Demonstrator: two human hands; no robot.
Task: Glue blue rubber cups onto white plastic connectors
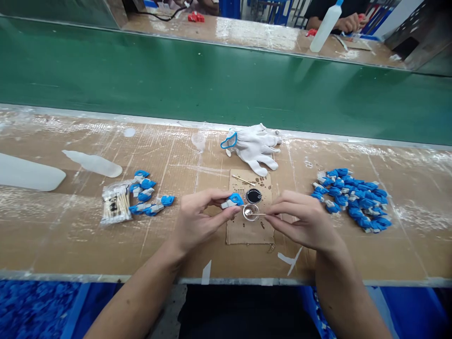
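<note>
Between thumb and fingers, my left hand (pixel 199 216) pinches a small blue and grey plastic part (pixel 233 201). My right hand (pixel 303 217) grips a cotton swab (pixel 258 214), whose tip is inside a small clear cup (pixel 250 218). Just behind that cup is another one with black liquid (pixel 253 196). Both stand on a stained cardboard piece (pixel 235 234), where a second cotton swab (pixel 243 180) lies. Several more blue and grey parts (pixel 145 192) lie left of my left hand, and a larger pile of them (pixel 356 195) lies to the right.
A white work glove (pixel 256 146) lies behind the cups. On the left are a bag of cotton swabs (pixel 116 203) and a white bottle (pixel 30 173). A green conveyor belt (pixel 212 84) runs behind the table. Beyond it, a co-worker's hands (pixel 349 22) are near another bottle (pixel 325 28).
</note>
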